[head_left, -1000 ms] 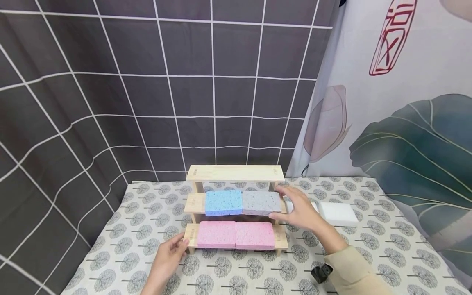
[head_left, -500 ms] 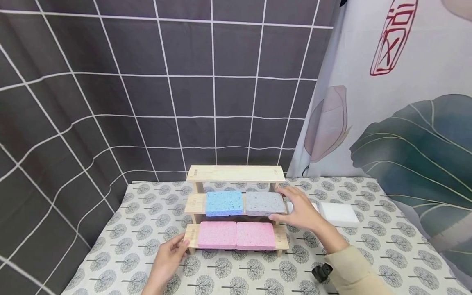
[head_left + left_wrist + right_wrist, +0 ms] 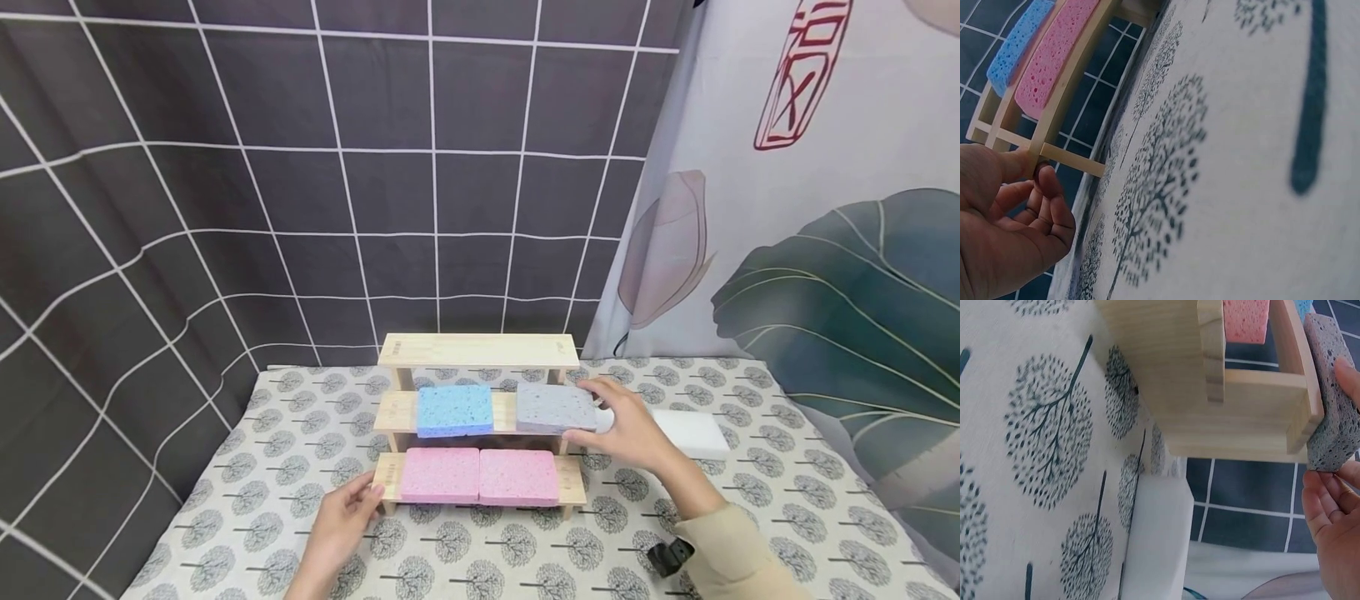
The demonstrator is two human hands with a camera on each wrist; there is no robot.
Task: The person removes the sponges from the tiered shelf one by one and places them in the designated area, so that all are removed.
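Observation:
A three-tier wooden rack stands on the cloth. My left hand pinches the left end of its bottom shelf; thumb and index finger meet there in the left wrist view. On the middle shelf, a blue sponge lies toward the left. A grey sponge is gripped at its right end by my right hand, and juts past the shelf's right end. The right wrist view shows the grey sponge against the shelf edge. Two pink sponges lie side by side on the bottom shelf.
A white block lies on the cloth right of the rack, with another white piece partly hidden by my right hand. Behind hangs a dark grid curtain. A tree-print cloth covers the table.
My right hand has moved rightward with the grey sponge, widening the gap to the blue sponge. My left hand stays at the bottom shelf's end.

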